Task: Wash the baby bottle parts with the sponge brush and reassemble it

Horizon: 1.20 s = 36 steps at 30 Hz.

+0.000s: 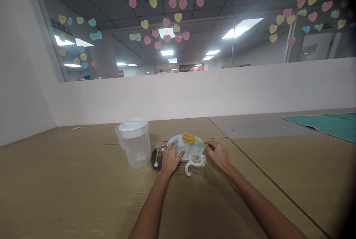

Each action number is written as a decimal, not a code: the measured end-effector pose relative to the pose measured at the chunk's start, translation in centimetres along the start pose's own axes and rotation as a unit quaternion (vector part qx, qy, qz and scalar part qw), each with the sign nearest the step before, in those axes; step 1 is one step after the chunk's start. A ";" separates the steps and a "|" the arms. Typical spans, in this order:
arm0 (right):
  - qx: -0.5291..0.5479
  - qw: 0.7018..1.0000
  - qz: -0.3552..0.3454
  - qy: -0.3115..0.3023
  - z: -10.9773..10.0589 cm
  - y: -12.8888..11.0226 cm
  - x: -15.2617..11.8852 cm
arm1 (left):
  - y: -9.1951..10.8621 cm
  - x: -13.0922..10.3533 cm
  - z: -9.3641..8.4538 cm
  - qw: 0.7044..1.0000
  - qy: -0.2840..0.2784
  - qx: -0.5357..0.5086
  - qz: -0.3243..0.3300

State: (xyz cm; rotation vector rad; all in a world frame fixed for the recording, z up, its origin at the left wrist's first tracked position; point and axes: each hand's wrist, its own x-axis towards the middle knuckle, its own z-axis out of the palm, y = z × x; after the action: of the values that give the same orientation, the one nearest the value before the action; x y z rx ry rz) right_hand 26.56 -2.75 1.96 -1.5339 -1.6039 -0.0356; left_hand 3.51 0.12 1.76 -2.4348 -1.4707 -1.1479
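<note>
My right hand [219, 154] grips the green handle of a brush with a yellow sponge head [188, 138]. The sponge is over a white bowl [170, 139]. At the bowl's near left edge is my left hand [171, 157], thumb and fingers apart; a small clear piece [181, 150] lies near its thumb, and contact is hard to tell. Between my hands stands a clear bottle [197, 173] with a white two-handled collar, its top open. Left of my left hand, a white straw piece [157, 157] rests on a dark round metal dish [152, 160].
A translucent lidded pitcher [137, 146] stands to the left. A teal cloth [330, 123] lies at the far right on a grey mat [258, 126]. Behind the wooden table [83, 179] rises a white wall [194, 94] below a window with heart-shaped notes.
</note>
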 end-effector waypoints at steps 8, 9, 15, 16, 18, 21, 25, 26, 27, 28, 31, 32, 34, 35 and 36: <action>-0.027 0.999 0.008 -0.026 0.3 0.3 0.0 | 0.2 -0.2 0.1 0.999 -0.031 0.002 0.016; -0.026 0.999 0.007 -0.031 0.3 0.3 0.0 | 0.2 -0.2 0.1 0.999 -0.031 0.002 0.016; -0.005 0.998 0.010 -0.054 0.2 0.1 0.0 | 0.2 -0.3 0.1 0.999 -0.029 -0.025 0.008; -0.001 0.998 0.012 -0.056 0.2 0.1 0.0 | 0.2 -0.3 0.0 0.999 -0.031 -0.034 0.007; 0.008 0.998 0.014 -0.057 0.2 0.0 0.0 | 0.3 -0.2 0.0 0.998 -0.034 -0.052 0.004; 0.027 0.998 0.014 -0.057 0.3 0.1 0.1 | 0.3 -0.1 0.0 0.997 -0.033 -0.069 0.002; 0.068 0.996 0.021 -0.052 0.5 0.5 0.2 | 0.2 -0.1 0.3 0.997 -0.030 -0.069 0.003; 0.083 0.995 0.027 -0.051 0.5 0.5 0.2 | 0.2 -0.1 0.3 0.997 -0.032 -0.066 0.002; 0.103 0.993 0.034 -0.049 0.6 0.5 0.3 | 0.2 -0.2 0.4 0.997 -0.035 -0.062 0.001; 0.126 0.990 0.042 -0.046 0.6 0.6 0.3 | 0.2 -0.2 0.4 0.998 -0.038 -0.059 0.001; 0.199 0.977 0.072 -0.025 0.4 0.4 0.4 | 0.2 -0.3 0.3 0.998 -0.024 -0.063 -0.001; 0.222 0.971 0.083 -0.011 0.3 0.4 0.4 | 0.1 -0.3 0.3 0.997 -0.011 -0.070 -0.005; 0.267 0.958 0.102 0.019 -0.1 0.2 0.5 | 0.1 -0.2 0.3 0.995 0.026 -0.095 -0.028; 0.290 0.950 0.109 0.031 -0.3 0.1 0.5 | 0.1 -0.2 0.3 0.992 0.046 -0.112 -0.044; 0.314 0.942 0.114 0.035 -0.4 0.0 0.6 | 0.1 -0.2 0.3 0.987 0.064 -0.132 -0.060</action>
State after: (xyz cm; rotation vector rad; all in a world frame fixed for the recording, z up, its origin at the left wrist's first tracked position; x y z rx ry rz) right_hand 26.93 -2.53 2.53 -1.1800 -1.2051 0.4983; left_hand 3.67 0.08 1.49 -2.4027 -1.5312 -1.5856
